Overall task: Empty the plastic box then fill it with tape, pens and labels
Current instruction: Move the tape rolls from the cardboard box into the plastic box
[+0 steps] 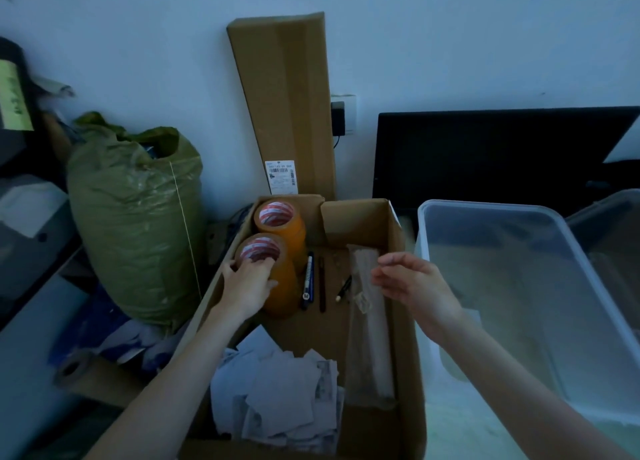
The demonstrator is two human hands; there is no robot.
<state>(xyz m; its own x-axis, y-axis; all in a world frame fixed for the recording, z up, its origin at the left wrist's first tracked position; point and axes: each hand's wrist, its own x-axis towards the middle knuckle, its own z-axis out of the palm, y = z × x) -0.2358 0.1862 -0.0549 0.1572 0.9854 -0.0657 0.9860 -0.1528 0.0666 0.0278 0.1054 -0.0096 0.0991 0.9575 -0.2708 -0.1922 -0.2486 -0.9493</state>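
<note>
An open cardboard box point(408, 321) holds two stacks of orange tape rolls, pens and paper labels. My left hand point(247, 283) grips the near tape stack point(284, 286), fingers hooked into its core. The far tape stack point(282, 225) stands behind it. A blue pen point(308, 279), a dark red pen point(322, 286) and a short black pen point(343, 289) lie on the box floor. Loose paper labels point(284, 393) are piled at the near end. My right hand point(412, 284) hovers open over a clear wrapped packet point(367, 338). The clear plastic box point(485, 213) stands to the right with nothing visible inside.
A tall cardboard carton point(287, 102) leans on the wall behind. A stuffed green sack point(138, 224) sits to the left, with a tape roll point(71, 367) on the floor below it. A black monitor point(502, 154) stands at the back right, and a second clear tub point(613, 237) at far right.
</note>
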